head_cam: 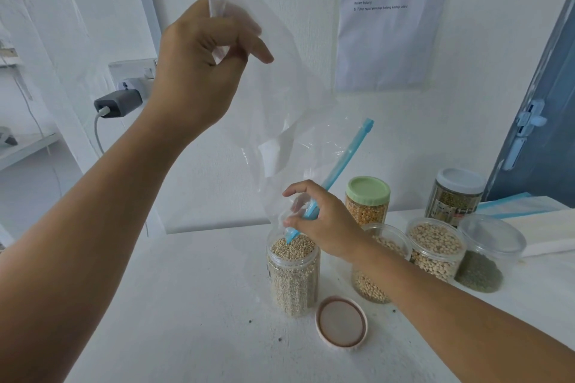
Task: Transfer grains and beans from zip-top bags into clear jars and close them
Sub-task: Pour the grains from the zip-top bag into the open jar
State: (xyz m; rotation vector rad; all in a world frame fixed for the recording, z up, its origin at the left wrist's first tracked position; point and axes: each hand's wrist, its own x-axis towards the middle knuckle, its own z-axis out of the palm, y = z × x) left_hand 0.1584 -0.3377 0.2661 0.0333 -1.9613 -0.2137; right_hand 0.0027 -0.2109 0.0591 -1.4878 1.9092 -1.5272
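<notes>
- Paper sheet (392, 19), on the wall at 1 o'clock: printed heading and five numbered lines, 1 to 5. Print small and blurred; "Buka penutup balang" opens line 1, the remainder not surely legible.
- Dark jar (455, 196), at 3 o'clock: label, unreadable.

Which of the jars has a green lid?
The closed jar of yellow grains at the back, just behind the right hand; its lid is pale green.
</notes>
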